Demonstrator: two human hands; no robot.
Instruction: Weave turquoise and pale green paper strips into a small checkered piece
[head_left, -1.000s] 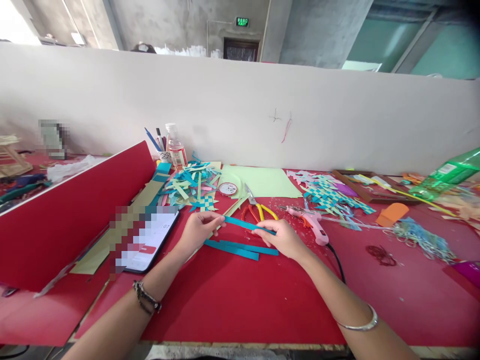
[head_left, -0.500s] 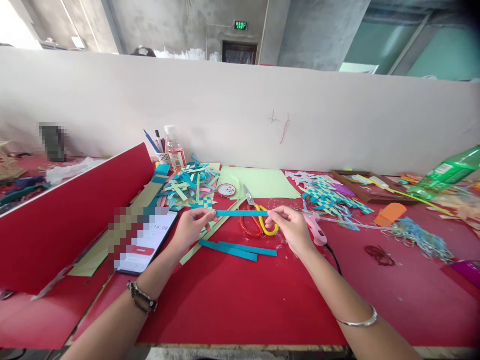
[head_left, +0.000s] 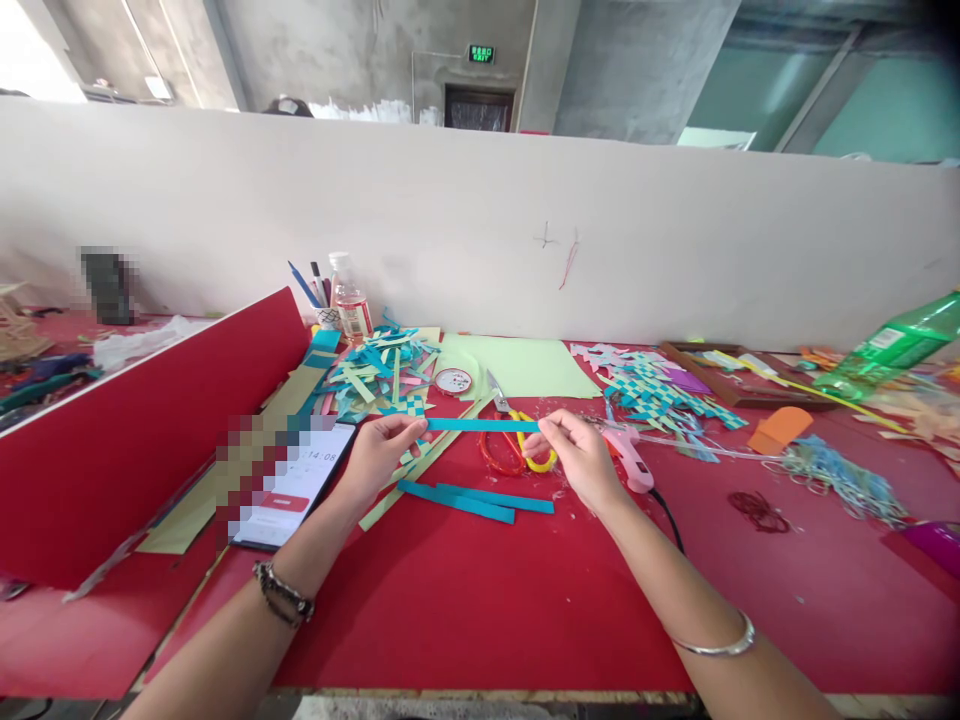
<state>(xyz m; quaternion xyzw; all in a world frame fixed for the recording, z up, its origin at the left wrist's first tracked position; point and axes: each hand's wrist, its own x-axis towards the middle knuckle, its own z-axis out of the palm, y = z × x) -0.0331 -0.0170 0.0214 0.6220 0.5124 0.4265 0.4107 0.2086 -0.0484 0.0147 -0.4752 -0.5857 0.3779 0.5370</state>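
Note:
A blue paper strip (head_left: 484, 426) stretches level between my two hands, above the red table. My left hand (head_left: 384, 452) pinches its left end between thumb and fingers. At the other end, my right hand (head_left: 579, 452) pinches it the same way. Behind and below the strip lie scissors (head_left: 517, 452) with one red and one yellow handle loop, partly covered by it. Two more blue strips (head_left: 476, 502) rest on the table nearer to me, one overlapping the other. Pale green strips (head_left: 382, 510) lie slantwise by my left hand.
A phone (head_left: 300, 485) lies left of my left hand, beside a red upright board (head_left: 165, 430). Cut paper scraps (head_left: 375, 375) and a light green sheet (head_left: 525, 365) lie farther back. A pink glue gun (head_left: 634, 458) with a black cord is right of my right hand.
Both hands keep their pinch on the blue paper strip. My right fingers have shifted very slightly at its end; the other things stay where they were.

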